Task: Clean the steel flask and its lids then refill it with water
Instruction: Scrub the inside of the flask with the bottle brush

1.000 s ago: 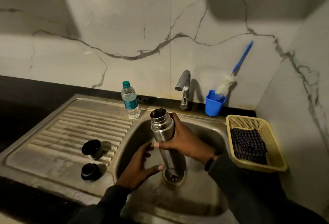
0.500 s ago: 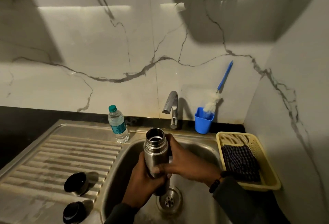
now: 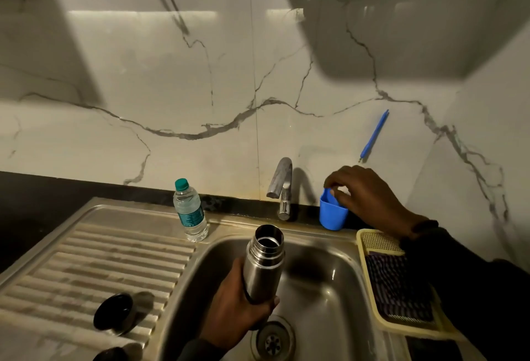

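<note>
The open steel flask (image 3: pixel 265 263) stands upright over the sink basin (image 3: pixel 329 292), and my left hand (image 3: pixel 238 312) grips its lower body. Two black lids lie on the drainboard at the left: one (image 3: pixel 113 314) on the ridges, the other (image 3: pixel 114 355) at the bottom edge of the view. My right hand (image 3: pixel 370 197) is at the mouth of the blue cup (image 3: pixel 332 216), fingers curled on the lower end of the bottle brush. The brush's blue handle (image 3: pixel 374 134) sticks up behind my hand, and its bristles are hidden.
The tap (image 3: pixel 281 183) stands behind the basin with no water running. A small plastic water bottle (image 3: pixel 190 211) sits at the basin's back left corner. A yellow basket (image 3: pixel 372 241) holding a dark checked cloth (image 3: pixel 398 286) lies to the right. The drain (image 3: pixel 272 340) is below the flask.
My right hand let go of the flask and moved up right to the brush in the blue cup. My left hand now holds the flask alone, raised upright.
</note>
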`<state>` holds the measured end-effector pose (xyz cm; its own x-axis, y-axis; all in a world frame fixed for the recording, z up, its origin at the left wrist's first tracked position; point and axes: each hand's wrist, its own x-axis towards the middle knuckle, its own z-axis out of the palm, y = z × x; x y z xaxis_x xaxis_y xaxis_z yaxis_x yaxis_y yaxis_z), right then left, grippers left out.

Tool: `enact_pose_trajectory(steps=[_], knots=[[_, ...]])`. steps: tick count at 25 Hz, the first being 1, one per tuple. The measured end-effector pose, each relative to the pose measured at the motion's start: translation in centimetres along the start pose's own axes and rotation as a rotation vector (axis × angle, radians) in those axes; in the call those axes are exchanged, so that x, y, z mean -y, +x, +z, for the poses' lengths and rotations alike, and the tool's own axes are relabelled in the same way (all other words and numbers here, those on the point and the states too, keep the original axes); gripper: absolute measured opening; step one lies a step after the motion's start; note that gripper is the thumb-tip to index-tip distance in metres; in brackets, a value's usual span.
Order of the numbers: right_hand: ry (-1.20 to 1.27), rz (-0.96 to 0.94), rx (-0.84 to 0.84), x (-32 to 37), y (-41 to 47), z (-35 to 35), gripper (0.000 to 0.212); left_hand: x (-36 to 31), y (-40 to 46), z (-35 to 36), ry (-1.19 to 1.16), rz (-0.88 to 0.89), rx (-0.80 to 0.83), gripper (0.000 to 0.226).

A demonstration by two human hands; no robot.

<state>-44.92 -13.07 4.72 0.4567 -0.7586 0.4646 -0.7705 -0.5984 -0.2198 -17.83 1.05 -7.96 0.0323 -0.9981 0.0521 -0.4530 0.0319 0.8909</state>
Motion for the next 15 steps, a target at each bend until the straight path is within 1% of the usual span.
enact_pose_trajectory(steps=[1,2,4,5,7,9,11,15], knots=[[-0.189,-0.074,-0.023,-1.2,1.0,0.0,0.025,0.0,0.1,0.2,0.010,-0.001,0.009,0.071],[-0.362,-0.146,-0.011,-2.6,2.1,0.1,0.034,0.1,0.2,0.3,0.019,-0.005,0.016,0.074],[-0.654,-0.247,0.055,-5.1,4.3,0.4,0.046,0.1,0.3,0.5,0.048,-0.016,0.029,0.080],[-0.768,-0.286,0.085,-6.1,5.3,0.8,0.045,0.0,0.4,0.6,0.062,-0.016,0.033,0.081],[-0.930,-0.334,0.202,-7.4,6.7,1.2,0.039,-0.4,0.6,0.7,0.086,-0.018,0.037,0.083],[-1.009,-0.331,0.361,-8.1,7.6,1.6,0.036,-0.9,0.9,0.7,0.107,-0.027,0.041,0.084],[-1.049,-0.246,0.506,-8.1,8.2,1.9,0.038,-1.3,1.3,0.6,0.134,-0.025,0.050,0.086],[-1.058,-0.181,0.607,-7.9,9.1,2.9,0.036,-1.9,2.3,0.1,0.201,-0.026,0.041,0.086]])
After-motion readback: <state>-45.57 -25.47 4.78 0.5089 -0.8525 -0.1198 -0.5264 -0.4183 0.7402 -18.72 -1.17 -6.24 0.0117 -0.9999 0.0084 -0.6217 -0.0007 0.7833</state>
